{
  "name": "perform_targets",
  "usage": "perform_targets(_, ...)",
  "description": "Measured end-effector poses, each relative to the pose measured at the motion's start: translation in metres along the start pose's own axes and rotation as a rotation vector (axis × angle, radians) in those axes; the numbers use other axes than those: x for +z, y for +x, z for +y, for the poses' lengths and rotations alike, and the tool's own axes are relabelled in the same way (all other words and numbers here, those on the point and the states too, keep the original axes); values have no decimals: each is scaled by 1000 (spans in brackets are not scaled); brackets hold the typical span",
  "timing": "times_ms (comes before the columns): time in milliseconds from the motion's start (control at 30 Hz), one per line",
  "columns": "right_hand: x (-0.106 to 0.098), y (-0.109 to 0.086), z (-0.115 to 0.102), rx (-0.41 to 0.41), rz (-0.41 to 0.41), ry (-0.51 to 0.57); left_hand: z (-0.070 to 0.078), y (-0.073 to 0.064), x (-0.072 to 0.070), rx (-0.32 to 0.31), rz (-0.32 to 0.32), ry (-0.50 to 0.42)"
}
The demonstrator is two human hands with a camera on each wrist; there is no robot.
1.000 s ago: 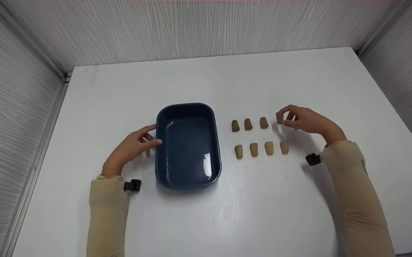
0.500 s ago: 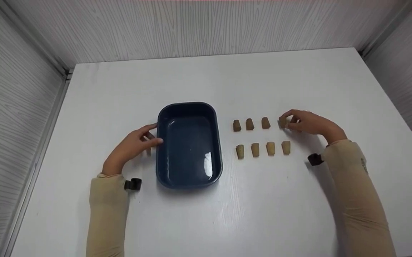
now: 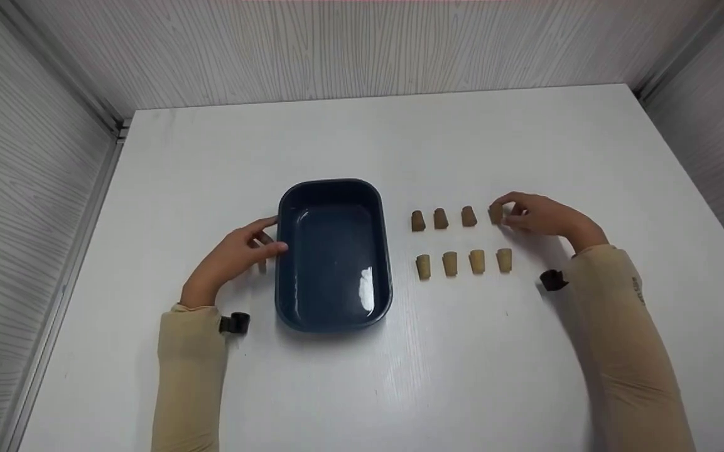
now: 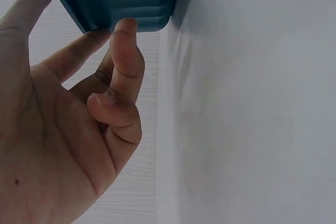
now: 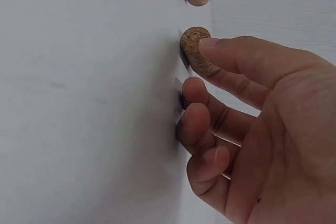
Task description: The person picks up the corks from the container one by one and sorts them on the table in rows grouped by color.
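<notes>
In the head view my right hand [image 3: 544, 215] pinches a tapered cork stopper [image 3: 496, 214] between thumb and index finger, at the right end of the back row of corks. The right wrist view has that cork [image 5: 195, 51] low at the white surface, the thumb on its side and the other fingers curled beside it. My left hand [image 3: 230, 254] holds the left rim of a deep dark-blue rectangular dish [image 3: 387, 270]. In the left wrist view the thumb and a fingertip meet the dish's edge [image 4: 121, 3], while the remaining fingers bend loosely below it.
Three brown corks [image 3: 441, 218] stand left of the held one. Nearer the person lies a row of several lighter corks [image 3: 450, 263], right of the dish. Grooved pale panels [image 3: 362, 50] enclose the white table [image 3: 362, 144] at the back and sides.
My right hand has lowered its cork to the table at the right end of the back row, and has barely moved in the last half second. My left hand stays at the dish.
</notes>
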State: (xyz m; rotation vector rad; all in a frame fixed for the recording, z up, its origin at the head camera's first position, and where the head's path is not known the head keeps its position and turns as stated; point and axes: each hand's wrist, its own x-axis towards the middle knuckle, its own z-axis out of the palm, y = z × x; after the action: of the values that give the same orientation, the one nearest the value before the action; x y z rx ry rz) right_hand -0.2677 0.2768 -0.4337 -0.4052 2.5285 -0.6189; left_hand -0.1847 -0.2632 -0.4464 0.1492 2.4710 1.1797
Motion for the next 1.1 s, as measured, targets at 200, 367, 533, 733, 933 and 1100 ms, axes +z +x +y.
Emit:
perform_targets(200, 2, 0, 0, 37, 2, 26, 1, -1, 0, 3, 0, 8)
perform_targets(367, 5, 0, -7, 90, 30, 45, 0, -1, -1, 4, 1, 8)
perform_targets(533, 7, 0, -12, 113, 61, 27, 0, -1, -1, 5, -4, -3)
perform_targets(733, 9, 3, -12, 141, 73, 18, 0, 0, 0, 14, -1, -19)
perform_targets(933, 9, 4, -8, 138, 67, 6, 0, 1, -1, 20, -7, -22)
perform_targets(1100, 6, 3, -12, 117, 56, -8, 0, 1, 0, 14, -8, -23)
